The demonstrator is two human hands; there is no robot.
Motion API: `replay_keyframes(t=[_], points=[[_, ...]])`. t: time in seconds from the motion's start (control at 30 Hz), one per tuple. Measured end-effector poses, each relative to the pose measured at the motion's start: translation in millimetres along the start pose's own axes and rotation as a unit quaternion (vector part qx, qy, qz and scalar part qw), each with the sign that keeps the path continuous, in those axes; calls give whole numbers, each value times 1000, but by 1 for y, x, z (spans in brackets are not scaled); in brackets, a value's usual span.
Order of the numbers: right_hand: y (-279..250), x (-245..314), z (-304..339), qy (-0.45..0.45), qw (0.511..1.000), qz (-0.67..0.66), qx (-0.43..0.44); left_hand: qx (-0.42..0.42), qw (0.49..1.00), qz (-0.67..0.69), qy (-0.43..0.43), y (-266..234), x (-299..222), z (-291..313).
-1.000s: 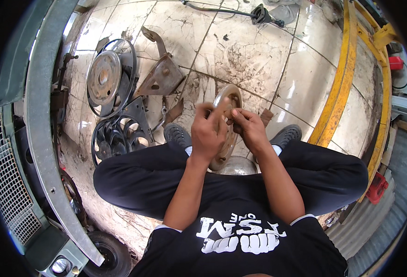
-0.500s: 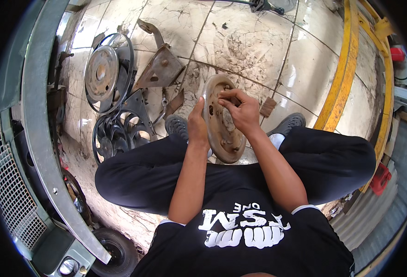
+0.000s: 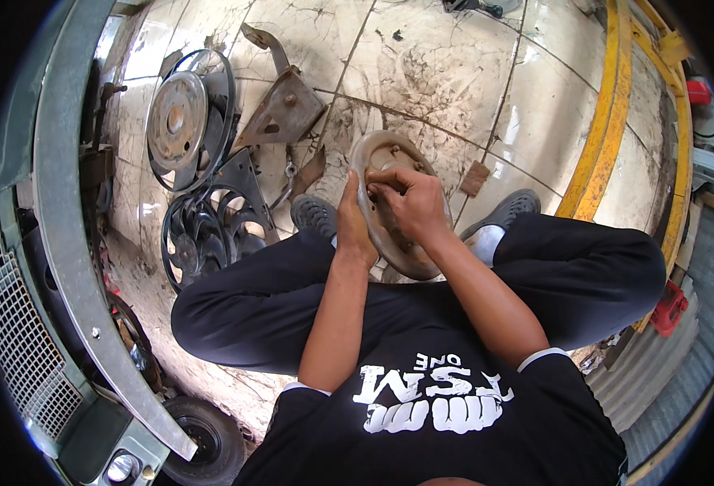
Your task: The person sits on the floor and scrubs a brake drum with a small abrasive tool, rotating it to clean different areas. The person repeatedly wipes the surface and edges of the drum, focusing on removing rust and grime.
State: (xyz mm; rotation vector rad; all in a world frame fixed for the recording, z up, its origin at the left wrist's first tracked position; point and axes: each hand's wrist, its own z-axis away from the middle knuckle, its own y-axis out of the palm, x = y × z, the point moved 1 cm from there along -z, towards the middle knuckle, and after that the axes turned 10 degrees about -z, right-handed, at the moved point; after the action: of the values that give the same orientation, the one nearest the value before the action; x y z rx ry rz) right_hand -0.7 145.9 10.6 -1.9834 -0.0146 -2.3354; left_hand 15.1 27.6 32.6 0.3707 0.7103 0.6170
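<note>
A rusty, dished round metal plate (image 3: 391, 247) with a thick rim stands tilted above my lap, between my knees. Its left edge rests in my left hand (image 3: 354, 223), the fingers wrapped behind it. Over the plate's inner face, left of its middle, my right hand (image 3: 415, 206) is closed in a pinch at one of the holes. Whatever its fingertips hold, if anything, is hidden or too small to name. Small studs or bolts show near the plate's top and lower part.
Left on the tiled floor lie another round metal plate (image 3: 177, 120) on a black ring, a rusty bracket (image 3: 286, 107) and a black fan (image 3: 199, 235). A yellow metal frame (image 3: 602, 121) stands right; a vehicle's grey bumper (image 3: 65, 202) runs left. A small brown block (image 3: 474, 178) lies ahead.
My right hand has moved left and down across the plate, from its upper part to a hole on its left side. The plate is turned slightly; my left hand keeps its hold.
</note>
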Motion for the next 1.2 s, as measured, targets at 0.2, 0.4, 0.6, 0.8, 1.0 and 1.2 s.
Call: replay_keyframes(t=[0.2, 0.4, 0.6, 0.8, 1.0, 1.2], points=[[4, 3, -9, 39, 997, 31, -65, 10, 1000, -6, -13, -12, 13, -5], [5, -7, -6, 49, 996, 14, -70, 33, 999, 22, -29, -17, 17, -4], [9, -9, 2, 69, 994, -26, -85, 23, 999, 17, -35, -22, 18, -9], [-2, -21, -12, 109, 990, 3, -95, 4, 1000, -22, -9, -30, 34, -10], [-7, -36, -27, 97, 990, -13, -103, 45, 998, 17, -35, -22, 30, -8], [-9, -48, -23, 91, 989, -60, -96, 49, 998, 18, -46, -27, 32, -12]])
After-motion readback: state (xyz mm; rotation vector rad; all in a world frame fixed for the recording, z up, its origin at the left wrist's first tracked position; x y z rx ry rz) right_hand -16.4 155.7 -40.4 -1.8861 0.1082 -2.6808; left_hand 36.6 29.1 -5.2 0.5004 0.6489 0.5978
